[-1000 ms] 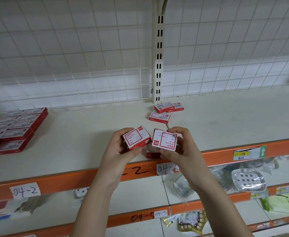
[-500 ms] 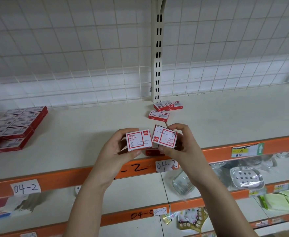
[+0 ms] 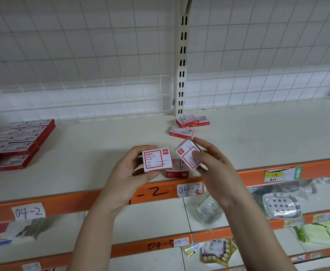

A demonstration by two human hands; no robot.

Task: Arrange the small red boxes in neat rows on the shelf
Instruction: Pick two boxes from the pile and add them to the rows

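The left hand [image 3: 130, 169] grips a small red and white box [image 3: 157, 159] of paper clips, fingers curled over its top edge and thumb under its near edge, so the printed face looks squarely at the camera. The right hand [image 3: 212, 161] pinches a second box [image 3: 187, 156] just to the right of the first — this one is tilted, one corner pointing up, with the thumb pressed on its printed face and the fingers wrapped behind. Both boxes are held just above the near edge of the cream shelf [image 3: 101, 153], close together but not touching.

Beneath and between them another box [image 3: 176, 170] lies flat on the shelf near the orange front rail [image 3: 72, 200]. Farther back, near the slotted upright post [image 3: 181, 65], lies a single box [image 3: 181, 132], and just beyond it two more [image 3: 192, 120] lean on one another. At the far left of the shelf, well apart from the hands, a block of red boxes [image 3: 17, 143] stands in tidy rows.

A paper tag reading 04-2 [image 3: 189, 189] is stuck on the rail below the right hand — a like tag [image 3: 28, 211] sits farther left. On the lower shelves to the right lie a clear soap dish [image 3: 281, 206] and some green packets [image 3: 320, 233].
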